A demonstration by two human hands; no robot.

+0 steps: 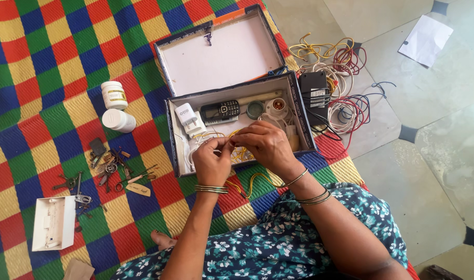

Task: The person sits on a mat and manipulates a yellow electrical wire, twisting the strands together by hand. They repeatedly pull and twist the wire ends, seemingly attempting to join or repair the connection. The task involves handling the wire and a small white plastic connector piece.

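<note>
An open cardboard box (305, 122) sits on a checkered mat, its lid (221, 52) lying behind it. Inside lie a white charger plug (187, 116), a small black mobile phone (220, 110), a round green piece (255, 109) and a white bulb holder (277, 107). My left hand (212, 162) and my right hand (265, 144) meet over the box's front edge, both pinching thin yellow wire (240, 153). More of the yellow wire trails down toward my lap.
Two white jars (115, 106) stand left of the box. Keys, small tools and scissors (110, 171) lie scattered beside a white plastic case (54, 223). A black adapter (313, 93) and tangled coloured wires (346, 83) sit right of the box. White paper (425, 40) lies on the tiled floor.
</note>
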